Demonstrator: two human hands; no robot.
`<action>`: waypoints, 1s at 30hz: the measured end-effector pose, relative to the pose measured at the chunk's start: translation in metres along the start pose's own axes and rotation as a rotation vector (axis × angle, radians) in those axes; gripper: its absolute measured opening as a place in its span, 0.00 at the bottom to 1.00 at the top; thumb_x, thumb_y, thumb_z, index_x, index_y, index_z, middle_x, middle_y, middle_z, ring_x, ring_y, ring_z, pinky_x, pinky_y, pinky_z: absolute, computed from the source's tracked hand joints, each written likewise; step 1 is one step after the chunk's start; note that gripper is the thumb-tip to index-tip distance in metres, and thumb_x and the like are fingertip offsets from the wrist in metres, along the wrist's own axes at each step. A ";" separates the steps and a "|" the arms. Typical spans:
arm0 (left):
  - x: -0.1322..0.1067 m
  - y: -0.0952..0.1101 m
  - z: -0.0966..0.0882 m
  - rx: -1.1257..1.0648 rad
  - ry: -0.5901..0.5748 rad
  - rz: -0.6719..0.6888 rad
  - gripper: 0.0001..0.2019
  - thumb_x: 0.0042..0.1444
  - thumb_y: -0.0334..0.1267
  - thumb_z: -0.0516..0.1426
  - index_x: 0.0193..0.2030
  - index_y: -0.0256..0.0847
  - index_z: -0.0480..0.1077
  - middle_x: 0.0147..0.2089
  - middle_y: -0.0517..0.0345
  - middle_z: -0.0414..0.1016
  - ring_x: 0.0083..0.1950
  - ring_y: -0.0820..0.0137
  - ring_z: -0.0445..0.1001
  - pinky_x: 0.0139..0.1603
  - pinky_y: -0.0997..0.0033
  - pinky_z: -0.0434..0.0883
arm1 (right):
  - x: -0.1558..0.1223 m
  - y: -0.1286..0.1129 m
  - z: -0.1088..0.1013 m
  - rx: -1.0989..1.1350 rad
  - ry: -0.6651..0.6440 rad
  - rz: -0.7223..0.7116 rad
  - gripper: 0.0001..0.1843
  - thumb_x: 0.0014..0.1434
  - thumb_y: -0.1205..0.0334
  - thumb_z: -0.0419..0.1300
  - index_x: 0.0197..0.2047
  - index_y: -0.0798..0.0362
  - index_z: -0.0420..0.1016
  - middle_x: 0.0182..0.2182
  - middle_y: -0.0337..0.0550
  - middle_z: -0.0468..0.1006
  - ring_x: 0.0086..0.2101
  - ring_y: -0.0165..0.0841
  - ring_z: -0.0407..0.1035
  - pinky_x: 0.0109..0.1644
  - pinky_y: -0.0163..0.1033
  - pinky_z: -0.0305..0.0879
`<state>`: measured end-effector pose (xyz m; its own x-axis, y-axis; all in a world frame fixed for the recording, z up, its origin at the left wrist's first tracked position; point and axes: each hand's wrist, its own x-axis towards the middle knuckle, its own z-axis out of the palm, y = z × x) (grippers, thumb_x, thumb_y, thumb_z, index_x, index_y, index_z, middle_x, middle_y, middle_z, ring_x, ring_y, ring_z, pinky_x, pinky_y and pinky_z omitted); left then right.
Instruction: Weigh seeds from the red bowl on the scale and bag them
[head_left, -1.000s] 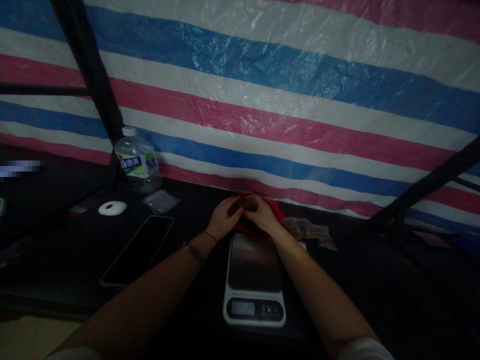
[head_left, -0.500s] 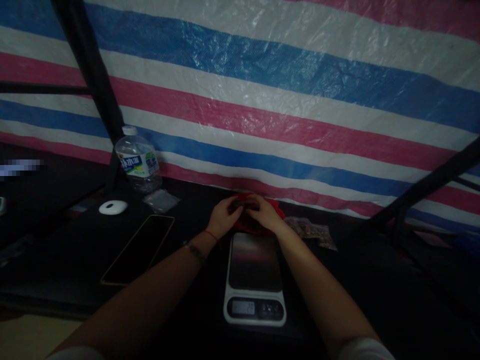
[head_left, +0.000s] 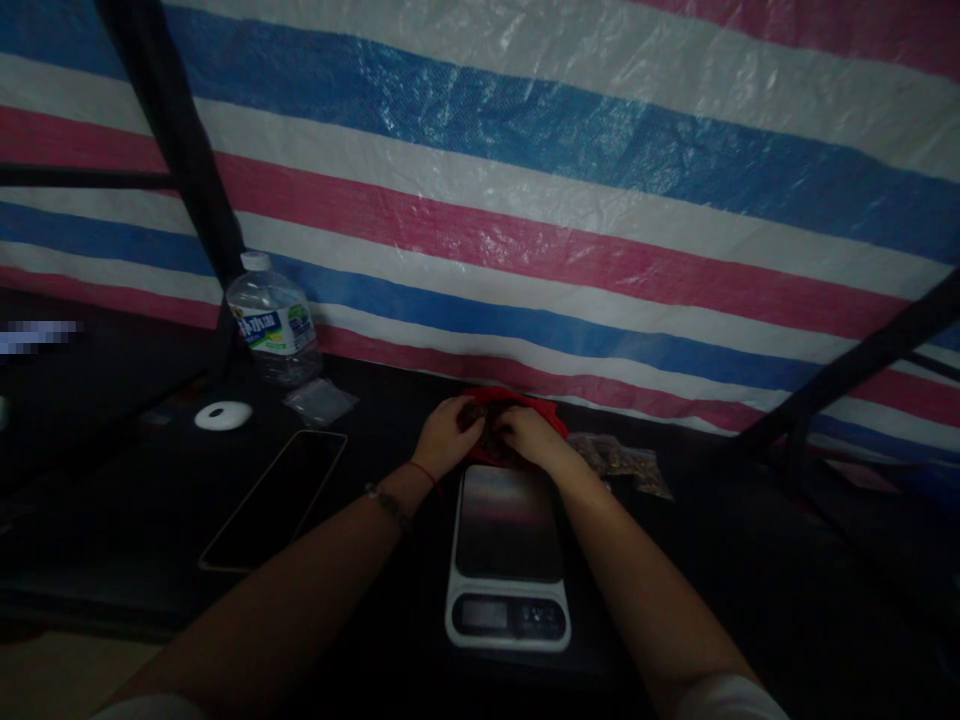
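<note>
Both hands meet over a red bowl [head_left: 551,420] | left hand [head_left: 444,438] and right hand [head_left: 532,435] curled, fingers dipped into its dark contents; grip unclear | kitchen scale [head_left: 508,560] just nearer than hands on desk [head_left: 750,580] | phone [head_left: 274,498], bottle [head_left: 271,320] left of hands | small filled bags [head_left: 626,462] right

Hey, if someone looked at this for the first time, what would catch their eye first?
Probably the big striped tarp in blue, white and pink that fills the whole background. Next, the left hand and right hand together at a red bag at the far edge of the dark table, just beyond a kitchen scale. A water bottle stands to the left, near a dark phone.
</note>
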<state>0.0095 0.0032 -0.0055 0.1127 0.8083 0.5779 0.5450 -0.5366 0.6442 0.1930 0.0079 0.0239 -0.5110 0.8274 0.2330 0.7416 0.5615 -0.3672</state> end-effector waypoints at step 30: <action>-0.001 0.009 -0.001 -0.075 -0.354 -0.040 0.17 0.51 0.41 0.60 0.49 0.42 0.73 0.42 0.56 0.78 0.42 0.66 0.77 0.42 0.70 0.73 | 0.003 -0.023 -0.018 0.061 0.124 -0.092 0.17 0.54 0.72 0.59 0.46 0.51 0.77 0.44 0.45 0.78 0.45 0.37 0.71 0.52 0.43 0.65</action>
<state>0.0135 -0.0026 0.0004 0.3808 0.8556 0.3507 0.4938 -0.5088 0.7051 0.1819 -0.0023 0.0492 -0.5148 0.7703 0.3763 0.6647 0.6359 -0.3923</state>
